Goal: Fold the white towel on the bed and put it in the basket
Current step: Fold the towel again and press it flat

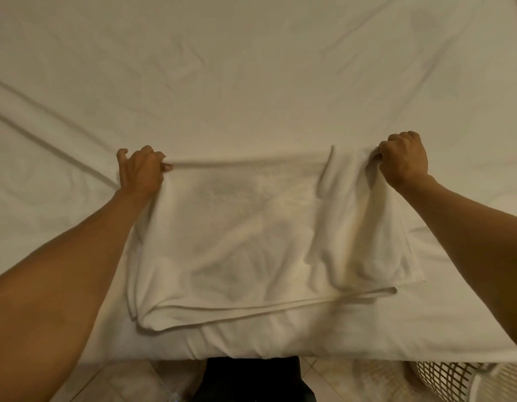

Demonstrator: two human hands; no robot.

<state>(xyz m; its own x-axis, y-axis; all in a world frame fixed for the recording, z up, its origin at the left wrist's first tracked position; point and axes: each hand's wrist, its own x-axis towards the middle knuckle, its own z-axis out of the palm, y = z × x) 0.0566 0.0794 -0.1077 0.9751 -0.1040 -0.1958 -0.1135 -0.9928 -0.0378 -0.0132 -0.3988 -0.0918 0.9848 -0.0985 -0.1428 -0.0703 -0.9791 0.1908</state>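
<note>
The white towel (pixel 260 239) lies on the bed (pixel 251 82) near its front edge, folded into a wide rectangle of several layers. My left hand (pixel 141 171) pinches the towel's far left corner. My right hand (pixel 403 161) grips the far right corner, where the cloth bunches into a ridge. The far edge is stretched taut between both hands. The near edge shows stacked layers, slightly offset. A white lattice basket (pixel 454 378) stands on the floor at the bottom right, only partly in view.
The bed's white sheet has long creases at the left. Beige floor tiles (pixel 121 381) show below the mattress edge. My dark trousers (pixel 251 378) are against the bed's front, bottom centre.
</note>
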